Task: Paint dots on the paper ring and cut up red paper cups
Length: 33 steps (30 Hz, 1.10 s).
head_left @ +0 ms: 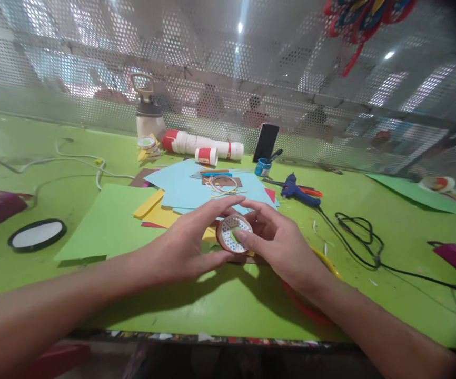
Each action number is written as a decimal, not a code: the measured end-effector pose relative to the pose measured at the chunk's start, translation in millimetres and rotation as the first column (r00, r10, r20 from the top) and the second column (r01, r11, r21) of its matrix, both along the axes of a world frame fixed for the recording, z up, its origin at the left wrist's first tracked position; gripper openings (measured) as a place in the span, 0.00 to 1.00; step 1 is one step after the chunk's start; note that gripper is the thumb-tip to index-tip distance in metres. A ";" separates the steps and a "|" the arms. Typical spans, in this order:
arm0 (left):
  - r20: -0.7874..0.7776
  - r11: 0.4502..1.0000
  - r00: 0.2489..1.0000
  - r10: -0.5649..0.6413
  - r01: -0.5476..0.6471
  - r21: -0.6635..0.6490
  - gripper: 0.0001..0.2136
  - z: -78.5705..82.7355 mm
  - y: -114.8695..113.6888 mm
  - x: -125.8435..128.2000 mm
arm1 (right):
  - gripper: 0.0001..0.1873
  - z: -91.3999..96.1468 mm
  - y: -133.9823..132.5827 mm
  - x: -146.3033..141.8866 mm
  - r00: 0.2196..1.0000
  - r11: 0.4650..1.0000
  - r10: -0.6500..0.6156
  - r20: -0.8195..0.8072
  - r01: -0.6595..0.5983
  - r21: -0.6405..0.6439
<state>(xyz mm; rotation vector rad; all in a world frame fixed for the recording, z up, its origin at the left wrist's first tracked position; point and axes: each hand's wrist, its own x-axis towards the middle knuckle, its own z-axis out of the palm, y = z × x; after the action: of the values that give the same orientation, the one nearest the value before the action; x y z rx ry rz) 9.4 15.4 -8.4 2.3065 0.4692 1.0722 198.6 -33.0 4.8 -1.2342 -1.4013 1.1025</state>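
Your left hand (pixel 184 245) and right hand (pixel 279 242) grasp the patterned tape roll (pixel 234 234) between their fingers (pixel 220 203) over the green bench (pixel 212 300), while a brush (pixel 275 155) stands in the small blue pot (pixel 263 168) behind.

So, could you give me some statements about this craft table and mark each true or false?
1. The left hand and right hand both hold the tape roll. True.
2. The glue gun is red. False: it is blue.
3. The phone lies flat on the table. False: it stands upright by the mesh wall.
4. A blue sheet lies over yellow sheets. True.
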 end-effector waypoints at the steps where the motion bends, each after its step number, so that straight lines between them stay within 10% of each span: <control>1: 0.000 1.000 1.000 0.001 -0.001 -0.013 0.34 0.6 0.0 -0.1 | 0.28 0.9 -0.1 0.7 1.000 1.000 0.002 0.000 -0.002 0.006; 23: -0.098 0.997 0.993 0.058 -0.052 0.064 0.31 1.9 1.9 -3.8 | 0.29 10.7 -4.8 2.9 0.992 0.992 0.086 -0.091 -0.094 -0.085; 33: -0.109 0.969 0.992 0.057 -0.082 -0.233 0.34 4.6 2.4 -1.6 | 0.21 6.4 -0.7 5.8 0.984 0.987 0.080 -0.157 -0.101 -0.125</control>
<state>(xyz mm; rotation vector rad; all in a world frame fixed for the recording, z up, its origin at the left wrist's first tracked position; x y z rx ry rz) 7.8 17.7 -3.9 2.1525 0.6845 0.8813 204.4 -33.7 11.2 -1.1625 -1.2963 1.3428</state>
